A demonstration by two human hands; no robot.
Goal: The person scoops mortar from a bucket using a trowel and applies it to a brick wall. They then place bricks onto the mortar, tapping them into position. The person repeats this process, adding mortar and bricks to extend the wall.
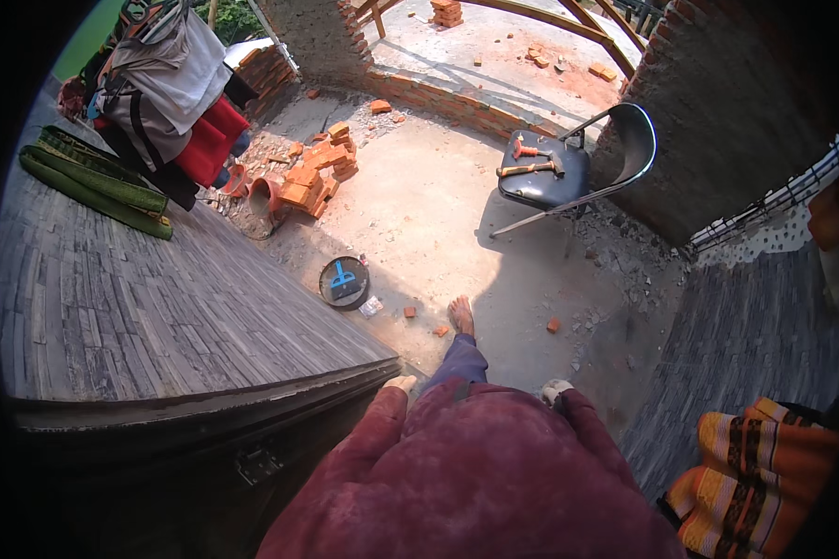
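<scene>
Both my arms hang at my sides in dark red sleeves. My left hand shows small and pale beside the end of the grey-patterned wall on the left. My right hand is close to my right hip, above the concrete floor. Nothing can be made out in either hand, and their fingers are too small to read. One bare foot is stepping forward between them. Nearest my left hand, on the floor ahead, sits a round black tub with a blue-handled tool in it.
A black chair at the right holds a hammer and a red-handled tool. Orange bricks lie piled at the left near hanging clothes. Brick pieces dot the floor. Striped orange cloth hangs right.
</scene>
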